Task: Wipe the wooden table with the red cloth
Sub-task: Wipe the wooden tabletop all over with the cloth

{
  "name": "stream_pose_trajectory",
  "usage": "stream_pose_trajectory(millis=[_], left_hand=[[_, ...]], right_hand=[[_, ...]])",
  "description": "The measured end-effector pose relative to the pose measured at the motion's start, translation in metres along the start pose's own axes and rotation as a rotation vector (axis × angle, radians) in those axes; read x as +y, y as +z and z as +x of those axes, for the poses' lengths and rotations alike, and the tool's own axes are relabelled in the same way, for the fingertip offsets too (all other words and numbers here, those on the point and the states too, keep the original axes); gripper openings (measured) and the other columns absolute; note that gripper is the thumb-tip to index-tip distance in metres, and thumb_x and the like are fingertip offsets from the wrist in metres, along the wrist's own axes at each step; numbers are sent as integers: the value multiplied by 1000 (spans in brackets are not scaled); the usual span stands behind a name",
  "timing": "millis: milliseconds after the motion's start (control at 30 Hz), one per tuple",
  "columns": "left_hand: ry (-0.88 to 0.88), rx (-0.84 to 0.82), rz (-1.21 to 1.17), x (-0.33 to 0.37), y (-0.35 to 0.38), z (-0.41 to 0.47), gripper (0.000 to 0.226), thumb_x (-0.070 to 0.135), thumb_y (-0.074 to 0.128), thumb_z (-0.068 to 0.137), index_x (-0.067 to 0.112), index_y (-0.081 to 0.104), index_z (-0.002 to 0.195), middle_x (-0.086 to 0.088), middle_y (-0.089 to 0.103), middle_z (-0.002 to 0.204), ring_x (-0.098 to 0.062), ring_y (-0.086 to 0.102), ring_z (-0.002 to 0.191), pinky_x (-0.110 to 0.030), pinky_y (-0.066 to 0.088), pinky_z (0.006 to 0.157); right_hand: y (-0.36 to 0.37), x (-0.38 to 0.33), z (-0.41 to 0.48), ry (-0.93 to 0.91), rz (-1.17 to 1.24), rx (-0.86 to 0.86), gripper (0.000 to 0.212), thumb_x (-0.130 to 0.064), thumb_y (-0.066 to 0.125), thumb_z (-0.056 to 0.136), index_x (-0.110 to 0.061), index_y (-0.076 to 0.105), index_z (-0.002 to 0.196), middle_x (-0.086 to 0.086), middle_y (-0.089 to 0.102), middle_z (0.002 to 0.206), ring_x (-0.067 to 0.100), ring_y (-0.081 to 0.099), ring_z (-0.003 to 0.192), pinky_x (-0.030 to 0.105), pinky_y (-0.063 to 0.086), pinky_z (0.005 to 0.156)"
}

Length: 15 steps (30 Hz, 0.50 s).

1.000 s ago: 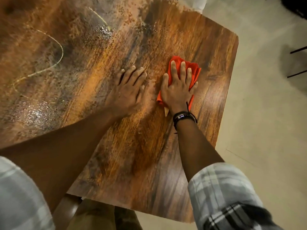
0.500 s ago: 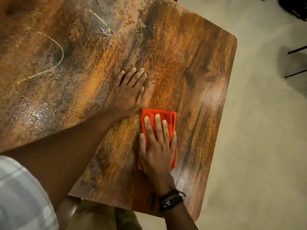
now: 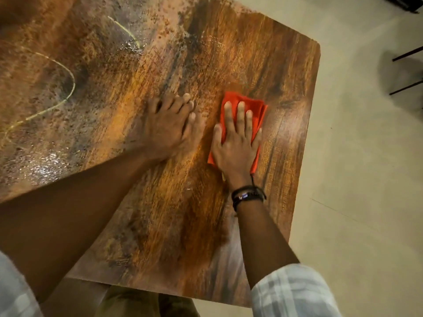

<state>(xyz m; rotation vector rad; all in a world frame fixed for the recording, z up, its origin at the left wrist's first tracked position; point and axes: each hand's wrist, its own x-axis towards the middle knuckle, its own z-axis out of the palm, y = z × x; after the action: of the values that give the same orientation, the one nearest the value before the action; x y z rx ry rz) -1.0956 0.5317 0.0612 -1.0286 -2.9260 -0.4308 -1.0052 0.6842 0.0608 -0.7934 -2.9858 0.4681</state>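
My right hand (image 3: 237,143) lies flat and open on the red cloth (image 3: 256,110), fingers spread, pressing it down on the wooden table (image 3: 229,53); I am not gripping it, only pushing on top. The cloth is folded and sits under my palm, its far edge poking out past my fingertips at 12 o'clock; it is near the table's right side, at about 3 o'clock from the middle. My left hand (image 3: 168,126) rests flat and open on the bare wood, just beside the cloth at 9 o'clock, holding nothing; it steadies me.

To wipe well, I think I should keep my palm flat so the cloth does not bunch up; push in long lines along the wood; press evenly. The wet, shiny patches (image 3: 43,165) at 9 and 11 o'clock look not yet wiped; I should go there next and lift my left hand out of the way.
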Motion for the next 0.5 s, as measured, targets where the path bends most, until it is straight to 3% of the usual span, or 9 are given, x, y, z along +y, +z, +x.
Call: stream_pose_trajectory(millis=[100, 200, 367, 500], left_hand=[[6, 38, 58, -4, -2, 22, 38, 32, 31, 102, 3, 52, 116, -21, 55, 121, -36, 50, 106, -48, 34, 90], [-23, 51, 90, -3, 4, 28, 39, 33, 35, 104, 1, 48, 122, -25, 53, 126, -39, 50, 113, -51, 36, 95], [-73, 20, -17, -2, 8, 33, 50, 36, 34, 103, 5, 43, 142, -17, 43, 148, -36, 38, 138, -56, 26, 115], [-65, 3, -27, -3, 12, 35, 56, 35, 33, 103, 3, 39, 148, -15, 37, 156, -32, 28, 148, -57, 19, 119]], right_hand=[[-2, 5, -56, -36, -9, 3, 59, -48, 33, 102, -37, 19, 158, -7, 10, 168, 14, 3, 156, 50, 1, 124], [-2, 17, -82, -69, -49, -12, 59, -50, 34, 102, -38, 21, 158, -9, 13, 167, 12, 5, 155, 49, 8, 125], [-3, 16, -4, -22, -45, 1, 60, -54, 33, 101, -40, 18, 158, -10, 9, 168, 11, 2, 155, 49, -2, 124], [-9, 10, 108, 66, 10, -12, 59, -54, 29, 104, -40, 12, 158, -10, 3, 168, 14, -1, 155, 55, -4, 123]])
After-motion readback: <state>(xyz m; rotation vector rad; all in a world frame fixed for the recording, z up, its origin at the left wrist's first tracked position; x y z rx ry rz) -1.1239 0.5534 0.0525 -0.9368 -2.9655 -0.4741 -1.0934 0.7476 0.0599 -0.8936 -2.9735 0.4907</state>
